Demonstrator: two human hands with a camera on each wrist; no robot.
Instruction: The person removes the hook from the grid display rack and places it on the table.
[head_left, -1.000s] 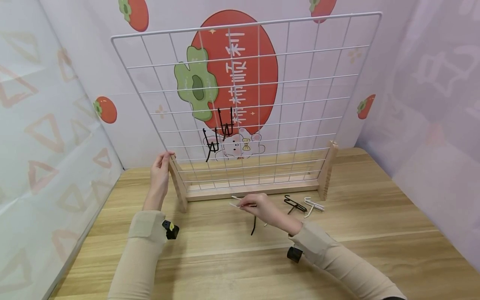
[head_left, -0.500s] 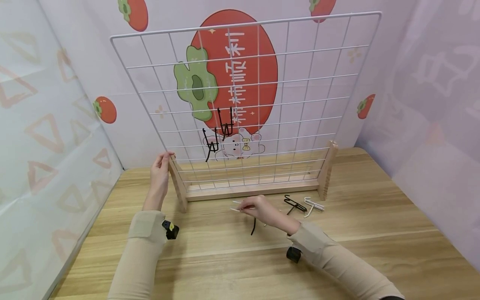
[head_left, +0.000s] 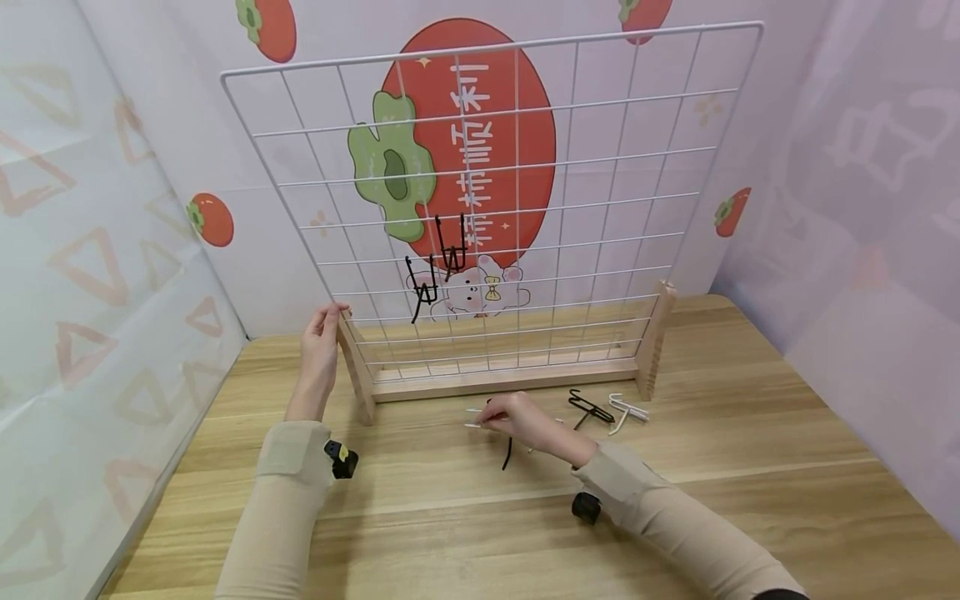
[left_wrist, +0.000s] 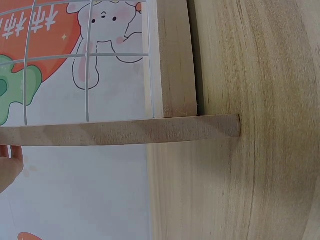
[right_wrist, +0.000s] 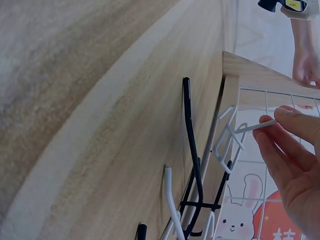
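Where the white rectangular wire grid panel point(head_left: 487, 48) rises from its stand, a person's left hand point(head_left: 318, 354) is at its lower left corner, thumb and fingers closed in a pinch on the upper end of the pale wooden left upright point(head_left: 356, 367). Two black wire hooks with paired prongs hang on the panel, left of its middle: the lower hook point(head_left: 424, 292), then, slightly to the right and higher, the upper hook point(head_left: 452, 250). Behind the panel is a printed red persimmon point(head_left: 536, 133). In front of the panel's lower edge, the right hand point(head_left: 525, 419) pinches the thin stem of a white bent-wire hook point(right_wrist: 235, 132) between thumb and fingertips, its two prongs pointing left. Below this hand, before the panel, lie a long-stemmed black hook point(right_wrist: 192, 145) and a white-stemmed hook point(right_wrist: 169, 190), both partly hidden in the head view. Farther right, before the panel's right part, lie a black metal hook point(head_left: 592, 410) and a white metal hook point(head_left: 628, 409), near the pale wooden right upright point(head_left: 654, 346) at the panel's lower right corner.
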